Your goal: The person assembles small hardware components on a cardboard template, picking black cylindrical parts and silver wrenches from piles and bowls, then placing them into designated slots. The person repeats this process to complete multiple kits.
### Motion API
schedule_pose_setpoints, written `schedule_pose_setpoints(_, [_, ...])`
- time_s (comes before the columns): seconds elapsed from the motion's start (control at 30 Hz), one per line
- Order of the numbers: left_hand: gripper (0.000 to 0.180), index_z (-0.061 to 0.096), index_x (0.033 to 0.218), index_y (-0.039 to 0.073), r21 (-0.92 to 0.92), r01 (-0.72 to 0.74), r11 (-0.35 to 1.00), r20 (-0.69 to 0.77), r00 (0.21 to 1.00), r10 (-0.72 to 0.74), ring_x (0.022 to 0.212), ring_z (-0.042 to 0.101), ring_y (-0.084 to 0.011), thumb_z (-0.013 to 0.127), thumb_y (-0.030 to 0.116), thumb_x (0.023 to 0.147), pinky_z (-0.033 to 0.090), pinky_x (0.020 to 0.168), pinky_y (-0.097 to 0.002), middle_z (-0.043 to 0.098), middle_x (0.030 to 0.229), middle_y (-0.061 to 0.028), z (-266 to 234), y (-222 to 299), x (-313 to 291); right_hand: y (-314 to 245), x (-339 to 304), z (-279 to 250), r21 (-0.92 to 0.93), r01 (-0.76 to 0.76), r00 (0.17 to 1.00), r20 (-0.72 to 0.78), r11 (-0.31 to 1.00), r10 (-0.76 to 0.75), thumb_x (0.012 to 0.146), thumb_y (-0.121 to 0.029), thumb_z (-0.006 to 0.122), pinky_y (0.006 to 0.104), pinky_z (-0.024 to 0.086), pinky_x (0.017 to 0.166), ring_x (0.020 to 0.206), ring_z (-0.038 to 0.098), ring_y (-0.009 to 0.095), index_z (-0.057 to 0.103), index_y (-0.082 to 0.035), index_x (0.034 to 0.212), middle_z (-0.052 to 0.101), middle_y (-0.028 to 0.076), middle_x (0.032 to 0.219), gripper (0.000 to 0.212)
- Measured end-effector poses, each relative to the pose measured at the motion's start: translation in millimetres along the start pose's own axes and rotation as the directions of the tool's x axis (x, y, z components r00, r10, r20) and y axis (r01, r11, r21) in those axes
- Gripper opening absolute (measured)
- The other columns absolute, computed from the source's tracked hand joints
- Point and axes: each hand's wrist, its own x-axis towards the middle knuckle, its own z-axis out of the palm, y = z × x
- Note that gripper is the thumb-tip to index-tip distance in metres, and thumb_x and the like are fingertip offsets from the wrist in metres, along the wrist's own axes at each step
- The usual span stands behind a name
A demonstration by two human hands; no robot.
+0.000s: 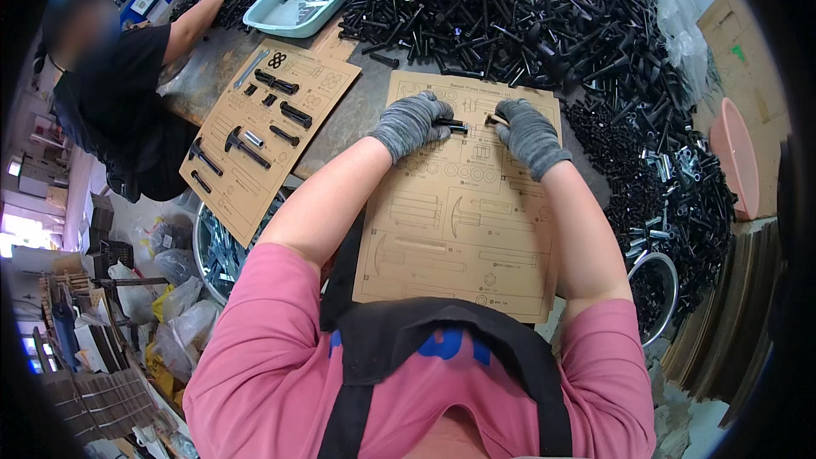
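My left hand (412, 123), in a grey knit glove, is closed on black bolts (452, 126) whose ends stick out past the fingertips to the right. Facing it, my gloved right hand (529, 134) pinches a bolt (495, 120) with a pale, shiny end turned left. Both hands are over the upper part of a brown cardboard sheet (416, 246) with outline drawings of hardware. A second cardboard sheet (297, 76) lies to the left, with black bolts, a T-shaped black bolt (246, 149) and a silver sleeve (253, 138) on it.
A big heap of black bolts (493, 13) covers the far side of the table, with nuts and silver sleeves (659, 166) at right. A light-blue tray (297, 21) holds silver parts. A person (110, 93) works at left. Beyond the right edge stands a pink basin (735, 161).
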Motion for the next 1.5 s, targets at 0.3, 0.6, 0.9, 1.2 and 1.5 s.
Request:
schedule_pose_setpoints(0.3, [0.033, 0.060, 0.103, 0.012, 0.014, 0.012, 1.000, 0.021, 1.000, -0.012, 0.091, 0.056, -0.0272, 0.065, 0.026, 0.074, 0.045, 0.081, -0.0361, 0.056, 0.099, -0.0106, 2, -2, 1, 20, -12, -4, -0.158, 0.061, 0.988, -0.128, 0.986, -0.082, 0.081, -0.022, 0.057, 0.0363, 0.048, 0.073, 0.085, 0.057, 0.026, 0.061, -0.014, 0.101, 0.055, 0.008, 0.095, 0.023])
schedule_pose_setpoints(0.6, [0.031, 0.060, 0.103, 0.012, -0.001, 0.025, 1.000, -0.015, 1.000, -0.025, 0.090, 0.056, -0.0264, 0.065, 0.022, 0.074, 0.046, 0.080, -0.0351, 0.057, 0.095, -0.0100, 0, 4, -3, 19, 0, 2, -0.217, -0.090, 0.996, -0.046, 0.972, 0.082, 0.081, -0.031, 0.057, 0.0372, 0.042, 0.086, 0.100, 0.052, 0.027, 0.057, -0.012, 0.110, 0.054, 0.013, 0.104, 0.035])
schedule_pose_setpoints(0.9, [0.031, 0.061, 0.106, 0.013, 0.001, -0.005, 1.000, 0.020, 1.000, 0.005, 0.089, 0.057, -0.0271, 0.063, 0.020, 0.075, 0.046, 0.080, -0.0351, 0.056, 0.096, -0.0111, 1, 4, -1, 23, -6, 10, 0.079, 0.091, 0.994, 0.050, 0.993, -0.095, 0.074, -0.014, 0.065, 0.0351, 0.043, 0.086, 0.096, 0.052, 0.029, 0.057, -0.008, 0.108, 0.051, 0.013, 0.102, 0.035])
schedule_pose_setpoints(1.2, [0.032, 0.060, 0.106, 0.013, -0.021, -0.007, 1.000, 0.016, 1.000, 0.008, 0.088, 0.057, -0.0265, 0.064, 0.019, 0.075, 0.046, 0.080, -0.0342, 0.056, 0.097, -0.0108, 4, 2, 0, 10, -4, 4, -0.137, 0.122, 0.982, 0.161, 0.983, -0.100, 0.080, -0.030, 0.059, 0.0372, 0.044, 0.083, 0.095, 0.055, 0.027, 0.055, -0.012, 0.111, 0.052, 0.012, 0.103, 0.036])
schedule_pose_setpoints(1.5, [0.038, 0.056, 0.111, 0.011, 0.013, -0.002, 1.000, -0.022, 1.000, 0.002, 0.091, 0.057, -0.0275, 0.064, 0.019, 0.075, 0.046, 0.082, -0.0351, 0.054, 0.103, -0.0125, -6, 11, -5, 14, -13, 5, -0.066, 0.155, 0.988, 0.011, 0.986, -0.155, 0.079, -0.031, 0.060, 0.0368, 0.044, 0.084, 0.099, 0.054, 0.028, 0.054, -0.012, 0.113, 0.052, 0.013, 0.111, 0.039])
